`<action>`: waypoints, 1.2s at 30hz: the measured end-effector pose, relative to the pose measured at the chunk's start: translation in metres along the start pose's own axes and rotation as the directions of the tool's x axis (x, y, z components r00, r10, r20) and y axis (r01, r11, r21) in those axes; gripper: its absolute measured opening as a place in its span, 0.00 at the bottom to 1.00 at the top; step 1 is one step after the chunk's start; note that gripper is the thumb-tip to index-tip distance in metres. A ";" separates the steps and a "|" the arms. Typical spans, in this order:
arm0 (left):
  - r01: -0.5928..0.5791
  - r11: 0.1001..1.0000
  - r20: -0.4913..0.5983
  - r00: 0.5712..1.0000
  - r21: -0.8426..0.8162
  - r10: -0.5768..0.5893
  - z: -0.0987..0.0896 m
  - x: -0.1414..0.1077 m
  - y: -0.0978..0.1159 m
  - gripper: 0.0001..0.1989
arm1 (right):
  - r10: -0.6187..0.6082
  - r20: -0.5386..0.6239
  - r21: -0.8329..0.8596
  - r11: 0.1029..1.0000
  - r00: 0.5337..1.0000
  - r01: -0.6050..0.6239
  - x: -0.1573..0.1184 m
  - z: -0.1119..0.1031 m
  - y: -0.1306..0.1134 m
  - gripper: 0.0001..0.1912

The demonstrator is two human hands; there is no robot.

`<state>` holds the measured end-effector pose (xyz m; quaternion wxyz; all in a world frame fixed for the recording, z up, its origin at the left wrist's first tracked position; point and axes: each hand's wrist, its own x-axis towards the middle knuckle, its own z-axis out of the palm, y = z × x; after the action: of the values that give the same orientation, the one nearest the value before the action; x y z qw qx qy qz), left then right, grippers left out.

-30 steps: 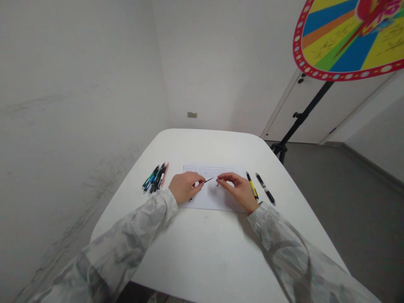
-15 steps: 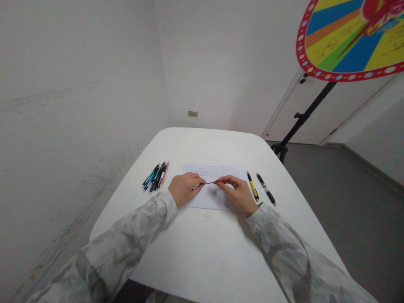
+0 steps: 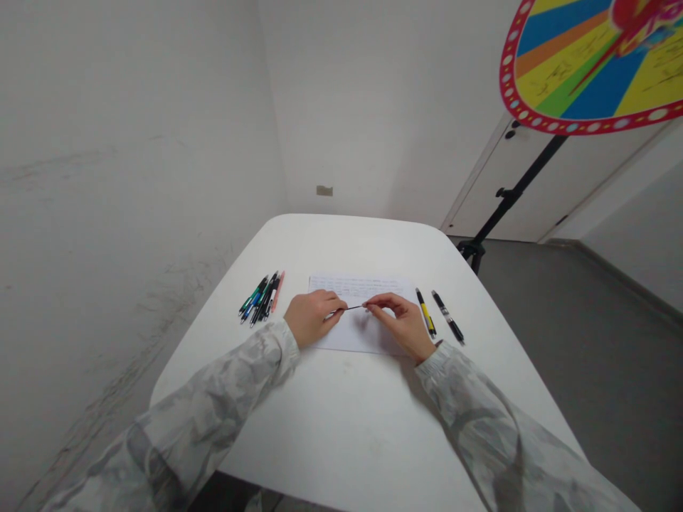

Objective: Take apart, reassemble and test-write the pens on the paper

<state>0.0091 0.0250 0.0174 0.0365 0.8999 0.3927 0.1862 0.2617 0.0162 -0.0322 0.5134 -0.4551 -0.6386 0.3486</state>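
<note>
Over the sheet of paper point(image 3: 352, 340), both hands are pinching a thin dark stick, which looks like a pen refill point(image 3: 354, 308). My left hand point(image 3: 314, 316) is closed on its left part, with thumb and fingers pressed together. My right hand point(image 3: 400, 321) grips the other end between thumb and fingertips. Only a short length of the refill shows between the hands; its ends are hidden by the fingers. Handwritten or printed lines fill the upper part of the paper.
Several pens point(image 3: 260, 300) lie bunched on the left of the white table point(image 3: 341, 412). To the right lie a yellow and black pen point(image 3: 425, 313) and a black pen point(image 3: 448, 317). A colourful wheel point(image 3: 587, 78) on a black stand point(image 3: 520, 188) rises beyond the table.
My right hand has shifted slightly up and away from my left, so a little more of the refill lies between them at a steeper slant. The pens have not moved.
</note>
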 end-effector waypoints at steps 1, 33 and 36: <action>0.000 1.000 0.003 1.000 -0.001 0.000 0.000 0.000 0.000 0.11 | -0.001 0.002 -0.011 1.000 1.000 0.001 0.000 0.000 -0.001 0.14; -0.054 0.998 -0.015 0.998 0.032 0.054 -0.002 0.005 0.004 0.10 | -0.054 -0.021 -0.088 0.995 0.998 0.052 -0.003 0.000 -0.007 0.14; -0.112 0.993 -0.040 0.993 0.033 0.113 -0.001 0.007 0.006 0.10 | -0.089 0.030 -0.107 0.990 0.996 0.091 -0.003 0.003 -0.012 0.12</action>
<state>0.0174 0.0261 0.0220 0.0039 0.9169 0.3449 0.2007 0.2564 0.0093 -0.0231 0.4950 -0.4487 -0.6828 0.2956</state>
